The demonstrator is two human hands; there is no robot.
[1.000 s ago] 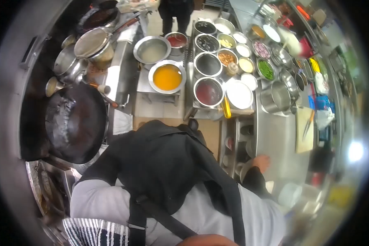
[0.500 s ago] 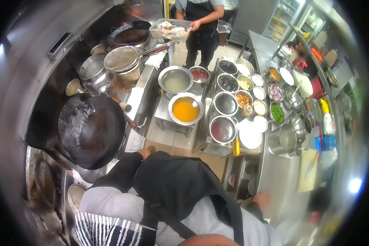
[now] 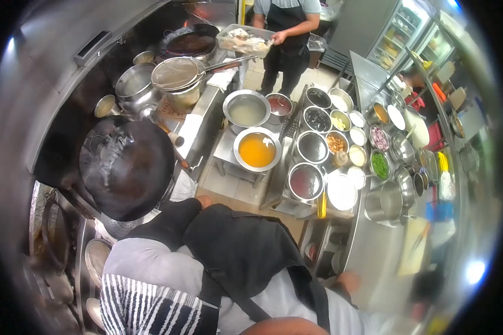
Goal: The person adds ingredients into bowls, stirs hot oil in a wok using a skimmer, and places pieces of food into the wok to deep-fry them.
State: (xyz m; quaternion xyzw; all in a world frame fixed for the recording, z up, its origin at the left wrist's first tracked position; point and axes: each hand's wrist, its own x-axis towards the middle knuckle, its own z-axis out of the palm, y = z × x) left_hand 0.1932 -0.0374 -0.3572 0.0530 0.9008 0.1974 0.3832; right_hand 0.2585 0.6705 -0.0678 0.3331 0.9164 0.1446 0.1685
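Observation:
My left hand shows only in part past the black sleeve, by the front of the stove. Its fingers are hidden, so I cannot tell what they hold. Nearest to it are a white cloth on the stove's edge and a large dark wok with a wet sheen. On the other side, my right hand is blurred beside the steel counter. How its fingers lie cannot be made out. Across the aisle a co-worker in a black apron holds a clear plastic tub with pale food in it.
A bowl of orange liquid and a bowl of cloudy liquid stand on a low steel table. Several round pots of sauces and ingredients fill the right-hand station, including chopped greens. A strainer rests over a pot. A cutting board lies farther right.
The view has turned slightly, so most things sit a little farther right. My right hand appears lower and closer to my body. The co-worker still holds the tub.

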